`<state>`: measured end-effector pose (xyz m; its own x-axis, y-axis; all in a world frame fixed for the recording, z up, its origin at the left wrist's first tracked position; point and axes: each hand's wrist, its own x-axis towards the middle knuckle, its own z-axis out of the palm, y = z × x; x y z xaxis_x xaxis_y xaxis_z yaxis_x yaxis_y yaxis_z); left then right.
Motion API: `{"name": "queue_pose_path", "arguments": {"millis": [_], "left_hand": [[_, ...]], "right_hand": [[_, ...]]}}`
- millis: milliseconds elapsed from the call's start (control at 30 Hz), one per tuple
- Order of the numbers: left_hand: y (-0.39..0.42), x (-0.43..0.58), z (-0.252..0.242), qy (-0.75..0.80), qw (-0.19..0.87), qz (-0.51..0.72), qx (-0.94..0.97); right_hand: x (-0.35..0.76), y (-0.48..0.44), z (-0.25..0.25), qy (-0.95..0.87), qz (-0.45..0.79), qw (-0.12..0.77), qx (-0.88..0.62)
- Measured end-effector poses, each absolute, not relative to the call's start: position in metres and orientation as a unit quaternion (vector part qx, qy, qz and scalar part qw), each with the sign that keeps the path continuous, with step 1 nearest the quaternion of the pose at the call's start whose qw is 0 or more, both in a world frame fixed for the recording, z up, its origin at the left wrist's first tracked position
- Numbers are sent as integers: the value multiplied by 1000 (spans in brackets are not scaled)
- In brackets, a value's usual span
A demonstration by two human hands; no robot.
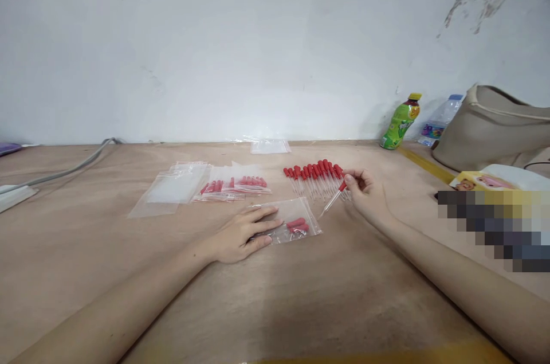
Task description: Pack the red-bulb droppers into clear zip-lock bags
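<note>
Red-topped dropper [334,200] pinched in right hand [361,189]; left hand [244,233] — fingers spread — partly hides clear bag [295,208].

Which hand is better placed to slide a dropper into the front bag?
Right, most likely: the right hand holds a dropper by its red end, tip pointing toward the zip edge of the bag. The left hand rests on the bag, apparently steadying it.
</note>
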<state>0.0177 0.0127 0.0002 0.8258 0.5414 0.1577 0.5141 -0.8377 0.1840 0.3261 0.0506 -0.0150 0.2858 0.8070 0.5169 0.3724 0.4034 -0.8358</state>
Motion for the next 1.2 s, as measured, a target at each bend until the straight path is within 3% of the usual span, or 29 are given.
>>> {"name": "queue_pose_path", "arguments": {"millis": [733, 867, 1000, 1200], "left_hand": [[12, 19, 2, 277, 76, 103, 952], [11, 19, 2, 284, 91, 114, 948], [11, 18, 2, 293, 99, 116, 944], [10, 19, 3, 303, 92, 103, 943]], "right_hand": [[305, 46, -21, -505, 244, 632, -535], [295, 34, -22, -518, 325, 584, -534], [295, 27, -22, -568, 448, 482, -494], [300, 29, -20, -673, 435, 400, -444]]}}
